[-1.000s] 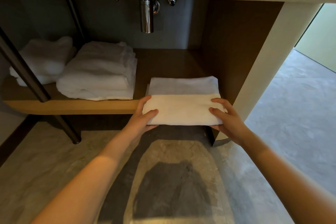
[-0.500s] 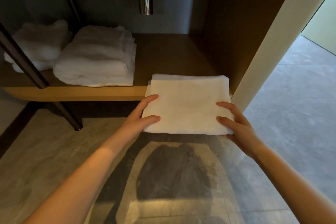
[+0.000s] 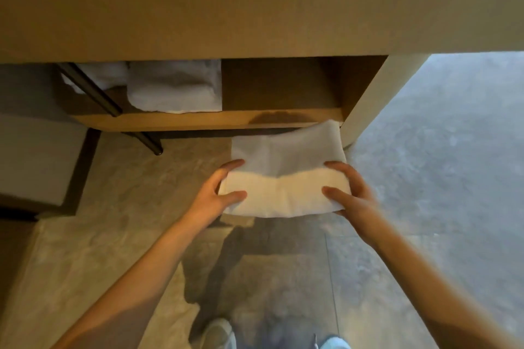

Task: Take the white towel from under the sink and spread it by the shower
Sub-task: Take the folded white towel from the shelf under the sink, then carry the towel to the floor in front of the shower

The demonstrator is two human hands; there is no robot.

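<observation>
A folded white towel (image 3: 286,176) hangs level in the air in front of the wooden shelf (image 3: 198,119) under the sink, clear of its front edge. My left hand (image 3: 218,193) grips the towel's left edge, thumb on top and fingers beneath. My right hand (image 3: 350,193) grips the right edge the same way. The towel's near half is lit and its far half lies in shadow.
Two more folded white towels (image 3: 175,88) lie on the shelf's left part, behind a dark slanted metal leg (image 3: 93,91). The vanity front (image 3: 255,3) fills the top of the view. A pale side panel (image 3: 374,99) stands at right, with grey floor (image 3: 439,164) beyond. My shoes (image 3: 218,334) show below.
Both hands have drawn the towel off the shelf toward me, and it now hangs over the floor. The view has risen, so the vanity front hides the drain pipe.
</observation>
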